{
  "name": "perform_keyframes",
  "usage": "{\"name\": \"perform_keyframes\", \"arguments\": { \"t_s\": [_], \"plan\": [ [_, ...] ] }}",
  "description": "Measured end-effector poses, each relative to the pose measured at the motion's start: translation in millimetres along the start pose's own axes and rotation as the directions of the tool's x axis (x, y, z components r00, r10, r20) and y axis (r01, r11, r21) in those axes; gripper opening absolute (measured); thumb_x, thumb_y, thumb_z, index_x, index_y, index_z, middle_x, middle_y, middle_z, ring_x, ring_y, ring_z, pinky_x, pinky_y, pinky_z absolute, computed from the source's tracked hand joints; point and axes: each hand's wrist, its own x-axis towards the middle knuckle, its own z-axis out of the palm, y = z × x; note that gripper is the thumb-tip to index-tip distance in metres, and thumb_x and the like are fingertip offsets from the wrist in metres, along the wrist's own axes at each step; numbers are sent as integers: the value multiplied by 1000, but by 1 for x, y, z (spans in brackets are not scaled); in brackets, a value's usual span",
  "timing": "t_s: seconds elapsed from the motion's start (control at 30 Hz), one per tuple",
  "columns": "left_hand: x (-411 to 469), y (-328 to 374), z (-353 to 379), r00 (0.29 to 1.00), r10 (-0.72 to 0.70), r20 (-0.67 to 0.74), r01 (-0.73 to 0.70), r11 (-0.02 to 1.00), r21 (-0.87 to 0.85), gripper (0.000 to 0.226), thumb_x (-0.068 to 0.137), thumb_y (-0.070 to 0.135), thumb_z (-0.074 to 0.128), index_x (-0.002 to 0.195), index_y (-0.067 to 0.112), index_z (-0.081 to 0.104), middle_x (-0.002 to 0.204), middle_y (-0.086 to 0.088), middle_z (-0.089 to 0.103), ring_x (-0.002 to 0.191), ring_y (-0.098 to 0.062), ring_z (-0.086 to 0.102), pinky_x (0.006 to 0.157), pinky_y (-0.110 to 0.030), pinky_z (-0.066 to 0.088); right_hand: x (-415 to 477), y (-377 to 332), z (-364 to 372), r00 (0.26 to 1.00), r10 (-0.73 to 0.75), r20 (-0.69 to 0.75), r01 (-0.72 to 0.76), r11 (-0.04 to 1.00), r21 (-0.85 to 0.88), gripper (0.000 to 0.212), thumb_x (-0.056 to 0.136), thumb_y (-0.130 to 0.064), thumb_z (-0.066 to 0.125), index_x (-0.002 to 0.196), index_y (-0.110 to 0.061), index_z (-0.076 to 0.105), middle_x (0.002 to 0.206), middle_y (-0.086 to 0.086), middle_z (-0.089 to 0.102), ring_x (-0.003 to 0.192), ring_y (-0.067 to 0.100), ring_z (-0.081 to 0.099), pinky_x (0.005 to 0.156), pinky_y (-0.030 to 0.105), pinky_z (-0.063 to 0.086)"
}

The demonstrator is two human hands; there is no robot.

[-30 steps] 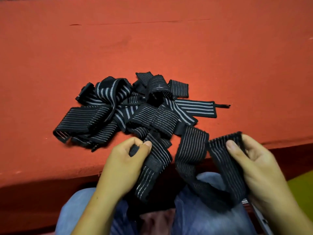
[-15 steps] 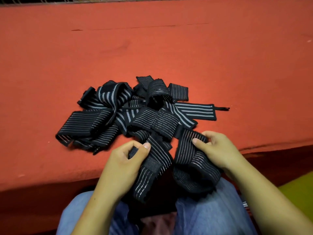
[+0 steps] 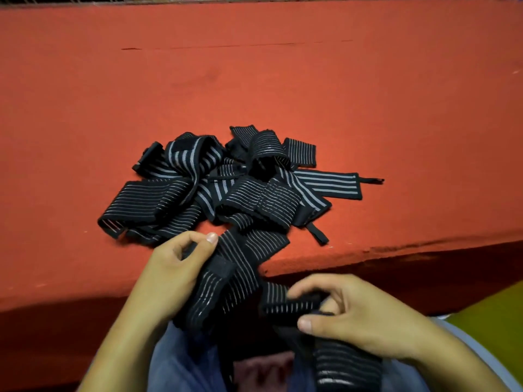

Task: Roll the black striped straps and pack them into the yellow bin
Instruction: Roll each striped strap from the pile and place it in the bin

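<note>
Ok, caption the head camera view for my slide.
Left hand and right hand grip a black striped strap at the edge of the red table, tangled strap pile beyond.

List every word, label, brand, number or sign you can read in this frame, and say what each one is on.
None can be read.
The pile of black elastic straps on the red cloth-covered table shows only grey stripes.
The black striped strap held by the left hand and right hand has a plain black patch with no lettering.
The yellow surface at the lower right is unmarked.
</note>
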Motion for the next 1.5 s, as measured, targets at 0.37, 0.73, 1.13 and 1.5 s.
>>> {"name": "perform_keyframes", "arguments": {
  "t_s": [0.37,0.73,1.13,1.5],
  "plan": [
    [-14,9,4,974,184,134,-181,983,-35,6,97,28,68,101,32,70,93,8,73,86,-6,64,82,-33,50,-2,-31,32,950,-217,-227,307,791,529,44,80,-30,86,123,-30,75,92,8,76,82,16,71,74,21,55],
    [-42,23,30,821,198,536,-240,971,8,24,93,66,44,99,71,67,115,41,63,118,21,51,97,-2,37,3,-58,31,799,-193,-569,598,345,723,20,80,-13,65,96,-12,76,98,13,78,85,19,77,70,30,63],
    [-26,11,32,931,294,218,-306,952,22,28,97,20,53,110,28,77,116,13,68,121,-5,61,101,-15,39,-16,-65,14,822,-214,-528,539,591,600,24,79,-39,72,97,-24,78,55,-7,57,35,2,44,40,13,38],
    [-32,28,39,956,286,70,-279,956,-95,31,91,1,71,110,25,77,106,10,78,102,-7,73,85,-17,54,16,-31,55,767,-274,-581,514,804,299,19,91,-18,66,99,-25,81,91,6,81,81,10,76,69,16,55]
  ]
}}
